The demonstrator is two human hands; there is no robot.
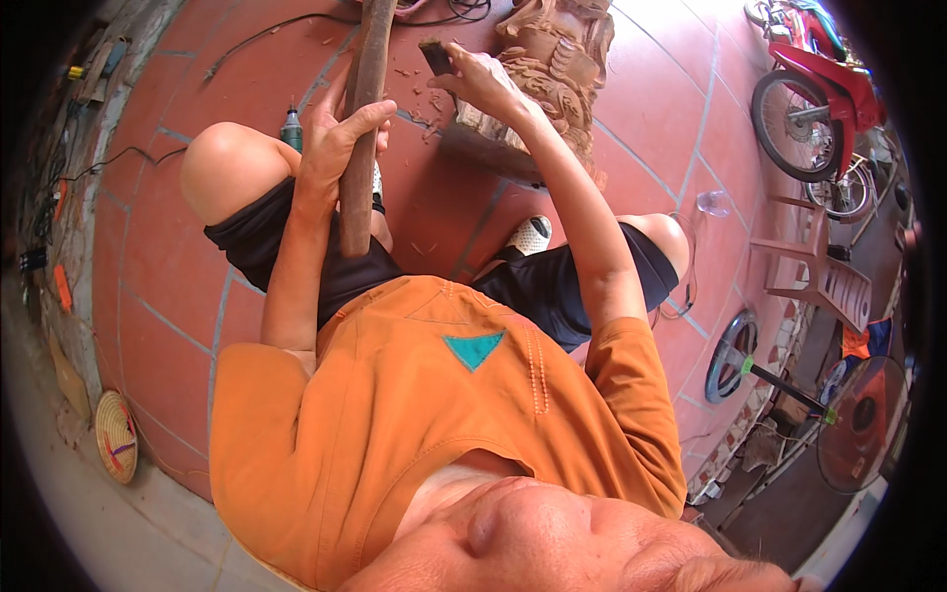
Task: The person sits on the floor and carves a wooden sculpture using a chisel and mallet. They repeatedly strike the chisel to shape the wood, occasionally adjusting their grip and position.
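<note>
A long brown wooden bar [367, 84] stands nearly upright in the picture, and my left hand [330, 148] is wrapped round it, thumb across its front. Its upper end runs out of view. To the right, my right hand [480, 83] pinches a small dark brown block [434, 57] between thumb and fingers; what kind of thing it is I cannot make out. Just beyond that hand, a carved wooden piece [554, 69] with deep relief lies on the floor. Wood chips [405, 95] are scattered between my two hands.
A dark green bottle [291, 130] stands beside my left knee. Black cable [258, 41] trails over the red tiles [168, 257]. On the right are a red motorbike [829, 99], a plastic chair [814, 259] and a standing fan [858, 422]. A woven hat [116, 436] lies lower left.
</note>
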